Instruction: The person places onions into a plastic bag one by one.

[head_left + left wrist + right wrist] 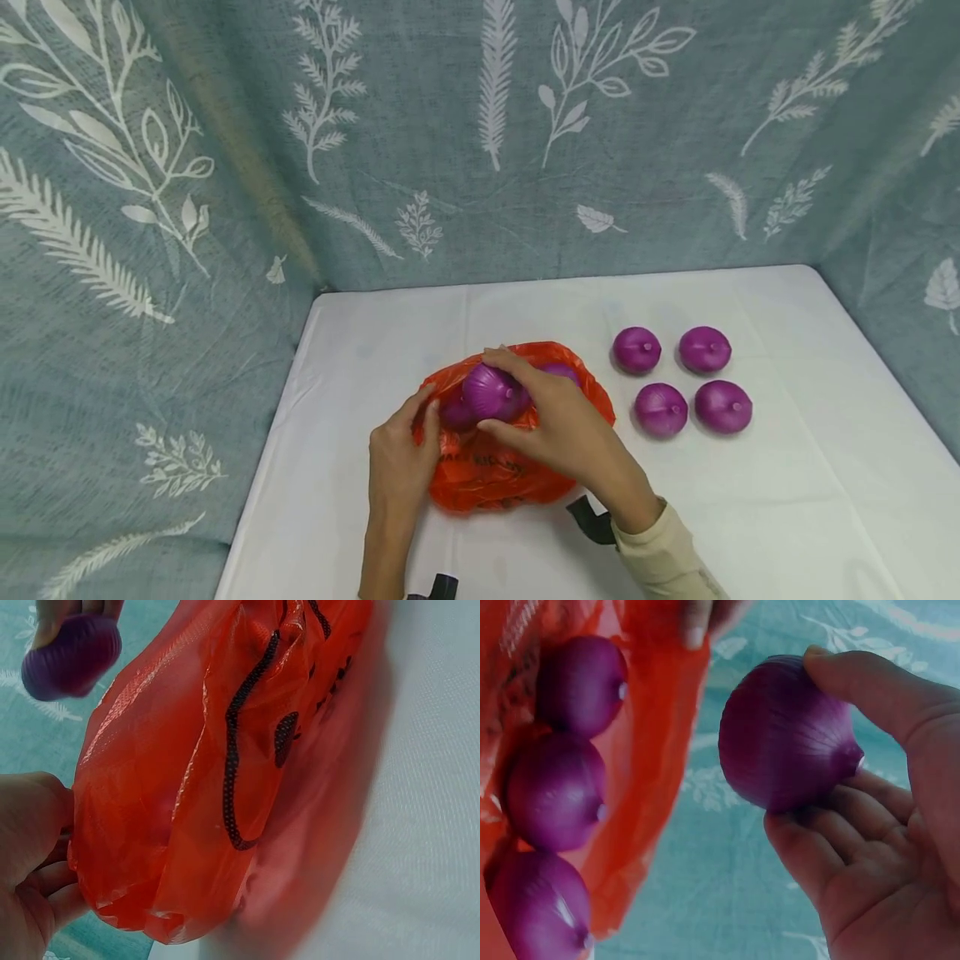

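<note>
A red plastic bag (pixel 495 483) with dark printing stands with its mouth spread on the table. My left hand (pixel 401 458) pinches the bag's left rim, thumb inside and fingers outside. Just over the mouth, my right hand (pixel 573 433) holds a purple onion (pixel 780 742) between thumb and fingers. The right wrist view shows this onion apart from the three purple onions (pixel 555 791) lined up inside the bag. In the left wrist view the bag's side (pixel 172 787) fills the middle and hides its contents.
Several more purple onions (pixel 658 410) sit in two rows on the white-covered table (pixel 787 517), right of the bag. A teal curtain (pixel 450 167) with white leaf patterns surrounds the table at the back and sides. Dark wrist mounts (pixel 592 523) show near both wrists.
</note>
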Demonstrator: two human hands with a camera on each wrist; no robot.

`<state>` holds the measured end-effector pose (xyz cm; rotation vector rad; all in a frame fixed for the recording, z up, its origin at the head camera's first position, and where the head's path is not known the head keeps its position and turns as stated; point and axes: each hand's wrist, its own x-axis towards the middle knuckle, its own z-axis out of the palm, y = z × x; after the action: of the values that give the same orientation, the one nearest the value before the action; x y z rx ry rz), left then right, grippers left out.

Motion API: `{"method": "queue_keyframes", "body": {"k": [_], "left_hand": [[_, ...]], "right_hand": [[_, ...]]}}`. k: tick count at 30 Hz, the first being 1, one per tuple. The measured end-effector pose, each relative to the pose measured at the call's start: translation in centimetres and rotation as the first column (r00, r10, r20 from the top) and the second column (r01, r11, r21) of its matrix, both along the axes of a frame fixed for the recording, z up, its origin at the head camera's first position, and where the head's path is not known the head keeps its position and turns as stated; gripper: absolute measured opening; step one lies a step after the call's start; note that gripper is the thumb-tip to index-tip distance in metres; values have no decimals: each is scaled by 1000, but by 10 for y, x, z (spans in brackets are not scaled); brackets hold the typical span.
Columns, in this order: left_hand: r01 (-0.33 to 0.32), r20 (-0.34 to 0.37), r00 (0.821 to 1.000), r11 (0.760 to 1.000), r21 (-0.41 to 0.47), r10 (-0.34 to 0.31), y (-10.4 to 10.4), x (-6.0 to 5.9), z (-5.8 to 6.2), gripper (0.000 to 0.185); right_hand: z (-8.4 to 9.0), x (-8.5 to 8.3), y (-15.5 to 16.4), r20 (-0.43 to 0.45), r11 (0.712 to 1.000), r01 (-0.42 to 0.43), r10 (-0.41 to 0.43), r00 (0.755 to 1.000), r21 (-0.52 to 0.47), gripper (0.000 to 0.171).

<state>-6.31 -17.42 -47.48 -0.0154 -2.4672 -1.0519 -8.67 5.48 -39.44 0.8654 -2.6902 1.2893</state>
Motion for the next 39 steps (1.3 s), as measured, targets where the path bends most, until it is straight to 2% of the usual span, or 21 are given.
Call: {"method": "queue_keyframes", "body": {"k": [7,13,20,25,32,39], "left_hand": [[14,8,1000,1000,3,-14,-2,-2,1,33],[21,19,1000,1000,-3,-21,-4,-2,1,34],[27,20,999,1000,-6,-27,-4,-4,1,32],[33,24,999,999,-6,-33,-4,-4,2,32],[42,32,999,999,-3,-42,-6,-3,3,32],[30,51,998,999,11,-31,-7,1,3,32]], "right_hand": [[-3,-7,-14,53,986,-130,125,991,106,78],[2,-15,-21,70,945,-226,215,974,238,77],[1,-22,-28,127,892,-327,302,945,312,73],[-14,-24,-28,169,880,-346,306,937,325,74],[-36,-21,-31,167,869,-379,343,925,318,73],[-51,-19,-40,173,859,-374,333,927,350,74]]}}
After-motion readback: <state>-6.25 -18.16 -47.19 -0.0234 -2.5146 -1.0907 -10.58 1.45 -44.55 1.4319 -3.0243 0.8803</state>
